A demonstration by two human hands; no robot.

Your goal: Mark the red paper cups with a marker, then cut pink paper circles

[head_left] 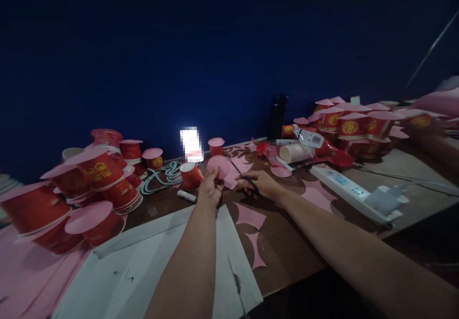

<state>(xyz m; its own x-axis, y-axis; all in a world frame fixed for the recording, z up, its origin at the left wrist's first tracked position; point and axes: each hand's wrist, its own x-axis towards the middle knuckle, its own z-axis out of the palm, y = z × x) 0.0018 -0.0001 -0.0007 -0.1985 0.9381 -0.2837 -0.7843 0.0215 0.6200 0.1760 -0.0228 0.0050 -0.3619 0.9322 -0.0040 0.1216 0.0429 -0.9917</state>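
Observation:
My left hand (210, 188) pinches a round pink paper disc (218, 166) and holds it upright above the brown table (287, 242). My right hand (258, 184) is closed round dark scissors (241, 172), whose blades reach up to the disc's right edge. A red paper cup (190, 175) stands just left of my left hand, with a small white tube (187, 195) lying in front of it. Pink paper offcuts (250, 215) lie on the table below my hands.
Heaps of red cups capped with pink discs sit at the left (96, 175) and back right (353, 125). A white power strip (353, 192), a sleeve of cups (297, 152), coiled cables (163, 175), a lit phone (191, 144) and white paper sheets (143, 266) surround the work spot.

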